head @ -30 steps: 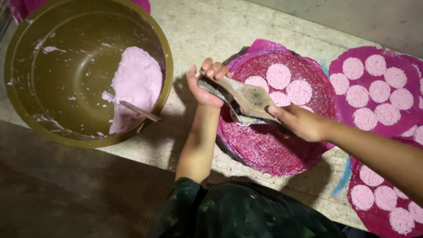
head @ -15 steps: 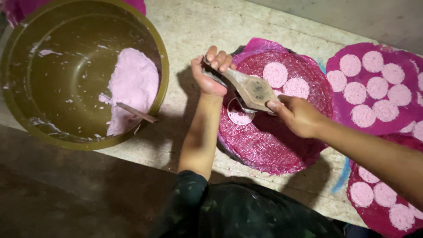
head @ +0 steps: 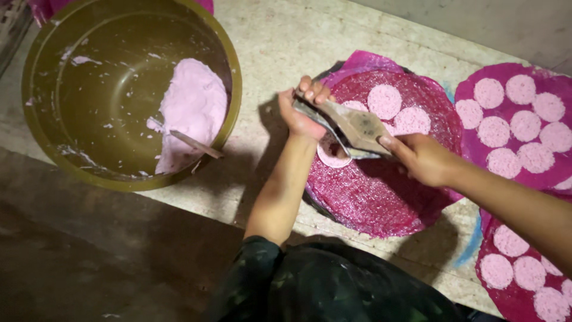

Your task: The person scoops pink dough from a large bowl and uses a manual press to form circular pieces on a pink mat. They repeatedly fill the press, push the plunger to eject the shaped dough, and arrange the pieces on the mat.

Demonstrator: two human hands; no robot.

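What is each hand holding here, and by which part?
The left hand grips the upper end of a flat metal scraper; the right hand presses its fingers on the lower end, above the magenta mat.

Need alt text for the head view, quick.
Left hand and right hand hold a flat scraper over a round magenta mat bearing pale pink discs. A large olive basin of pink paste sits left.

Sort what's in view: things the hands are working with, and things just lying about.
In use: left hand, right hand, flat metal scraper, fresh pink disc, magenta round mat.
Lying about: olive basin with pink batter, filled mats.
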